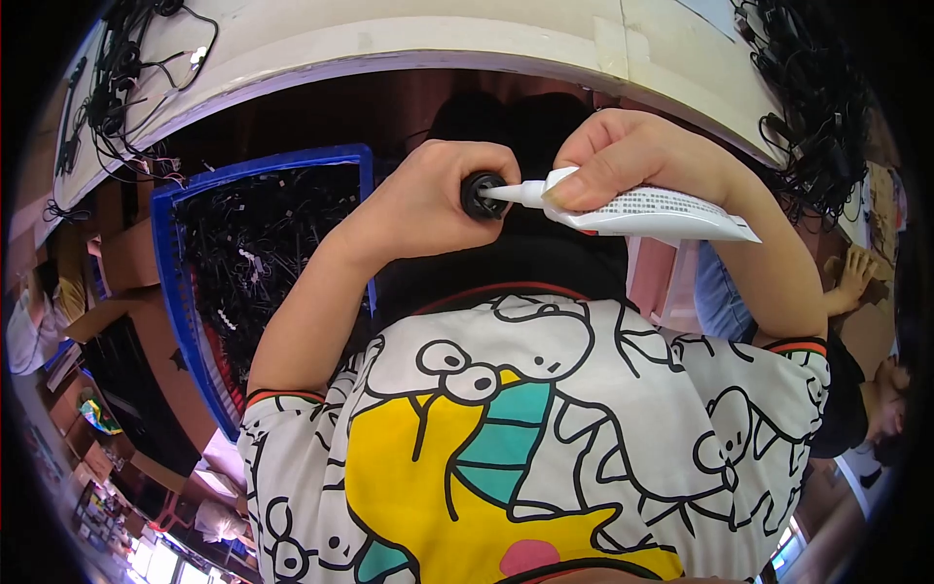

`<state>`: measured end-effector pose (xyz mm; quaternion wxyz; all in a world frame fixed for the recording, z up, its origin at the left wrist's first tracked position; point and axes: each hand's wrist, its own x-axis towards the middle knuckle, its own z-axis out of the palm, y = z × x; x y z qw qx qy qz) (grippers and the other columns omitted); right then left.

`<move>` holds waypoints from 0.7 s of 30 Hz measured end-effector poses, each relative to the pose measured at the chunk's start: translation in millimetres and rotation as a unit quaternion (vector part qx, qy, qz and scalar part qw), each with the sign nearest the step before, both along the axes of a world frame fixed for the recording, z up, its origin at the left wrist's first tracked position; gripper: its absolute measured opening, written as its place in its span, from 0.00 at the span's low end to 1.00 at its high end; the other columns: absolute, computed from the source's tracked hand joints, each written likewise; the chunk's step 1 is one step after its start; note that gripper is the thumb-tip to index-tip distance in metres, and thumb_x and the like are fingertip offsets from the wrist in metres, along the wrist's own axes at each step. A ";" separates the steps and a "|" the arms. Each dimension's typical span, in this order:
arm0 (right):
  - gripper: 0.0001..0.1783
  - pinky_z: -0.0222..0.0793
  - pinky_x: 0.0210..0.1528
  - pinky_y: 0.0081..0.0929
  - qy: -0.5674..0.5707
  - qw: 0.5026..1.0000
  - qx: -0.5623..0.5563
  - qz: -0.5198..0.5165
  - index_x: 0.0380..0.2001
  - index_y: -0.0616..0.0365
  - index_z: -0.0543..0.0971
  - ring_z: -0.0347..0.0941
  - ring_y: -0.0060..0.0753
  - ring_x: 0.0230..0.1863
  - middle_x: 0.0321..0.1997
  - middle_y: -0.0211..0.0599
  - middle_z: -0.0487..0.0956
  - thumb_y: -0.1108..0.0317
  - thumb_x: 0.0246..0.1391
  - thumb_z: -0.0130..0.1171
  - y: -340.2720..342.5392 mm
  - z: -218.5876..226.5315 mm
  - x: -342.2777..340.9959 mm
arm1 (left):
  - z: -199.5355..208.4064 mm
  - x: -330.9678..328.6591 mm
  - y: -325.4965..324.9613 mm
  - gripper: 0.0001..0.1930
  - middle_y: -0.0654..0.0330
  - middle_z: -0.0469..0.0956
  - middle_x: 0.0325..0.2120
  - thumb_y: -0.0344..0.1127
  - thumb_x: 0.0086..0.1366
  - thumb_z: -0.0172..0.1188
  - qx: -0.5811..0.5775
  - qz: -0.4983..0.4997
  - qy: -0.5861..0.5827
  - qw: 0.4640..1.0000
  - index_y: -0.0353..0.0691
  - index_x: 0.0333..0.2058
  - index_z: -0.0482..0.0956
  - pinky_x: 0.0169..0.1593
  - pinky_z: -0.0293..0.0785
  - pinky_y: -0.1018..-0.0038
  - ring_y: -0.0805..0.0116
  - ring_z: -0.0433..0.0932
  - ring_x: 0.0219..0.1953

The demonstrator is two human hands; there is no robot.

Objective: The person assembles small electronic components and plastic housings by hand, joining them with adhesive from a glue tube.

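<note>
My left hand (pixel 449 185) is closed round a small black cylindrical part (pixel 474 206), its round open end turned to the right. In my right hand (pixel 623 161) is a white glue tube (pixel 662 216) with printed text, pinched near its neck between thumb and fingers. The tube lies nearly level, its flat end to the right. Its white tapered nozzle points left, and the tip reaches into the open end of the black part. Both hands are held above my lap, in front of the table edge. Whether anything is coming out of the nozzle cannot be made out.
A pale table (pixel 409 34) runs across the far side. Black cables (pixel 122 78) lie on its left end, and a heap of black cables (pixel 812 107) on its right. A blue crate (pixel 167 243) full of black wired parts stands at my left. Another person's hand (pixel 856 275) shows at far right.
</note>
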<state>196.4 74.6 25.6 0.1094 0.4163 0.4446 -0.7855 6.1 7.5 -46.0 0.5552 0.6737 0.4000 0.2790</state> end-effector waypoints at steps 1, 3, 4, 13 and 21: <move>0.10 0.54 0.13 0.09 0.004 1.000 -0.002 0.001 0.22 0.64 0.78 0.64 0.11 0.11 0.14 0.29 0.73 0.67 0.40 0.59 0.6 -0.7 0.3 | -1.4 1.1 0.3 0.09 0.59 0.67 0.14 0.23 0.39 0.57 0.003 0.001 -0.008 1.000 0.35 0.23 0.70 0.23 0.62 0.78 0.70 0.63 0.17; 0.10 0.54 0.13 0.09 -0.001 1.000 0.004 0.002 0.22 0.64 0.78 0.64 0.11 0.11 0.14 0.29 0.73 0.67 0.40 0.59 0.8 -2.5 -0.3 | 0.7 1.7 1.1 0.09 0.59 0.67 0.14 0.23 0.39 0.57 0.005 0.001 -0.004 1.000 0.35 0.23 0.71 0.23 0.61 0.78 0.71 0.63 0.17; 0.10 0.54 0.13 0.09 -0.006 1.000 0.010 0.004 0.22 0.64 0.78 0.63 0.11 0.11 0.14 0.29 0.73 0.67 0.40 0.59 1.2 -3.5 -1.1 | 1.5 1.5 1.6 0.09 0.59 0.67 0.14 0.23 0.39 0.56 0.008 0.003 0.000 1.000 0.35 0.24 0.71 0.23 0.61 0.78 0.71 0.63 0.17; 0.09 0.54 0.12 0.10 -0.007 1.000 0.007 0.018 0.21 0.65 0.77 0.63 0.12 0.10 0.13 0.29 0.73 0.68 0.38 0.59 7.6 -2.4 -4.4 | 2.3 2.5 3.0 0.08 0.61 0.66 0.13 0.23 0.39 0.56 -0.023 0.012 -0.001 1.000 0.35 0.23 0.71 0.23 0.60 0.79 0.75 0.62 0.17; 0.10 0.53 0.12 0.11 0.114 0.988 -0.107 -0.004 0.19 0.65 0.76 0.62 0.12 0.10 0.12 0.28 0.71 0.67 0.37 0.60 8.1 -11.3 8.2 | 11.6 0.9 8.7 0.06 0.67 0.62 0.12 0.23 0.39 0.55 -0.071 0.012 -0.033 0.997 0.37 0.20 0.69 0.22 0.57 0.82 0.80 0.60 0.17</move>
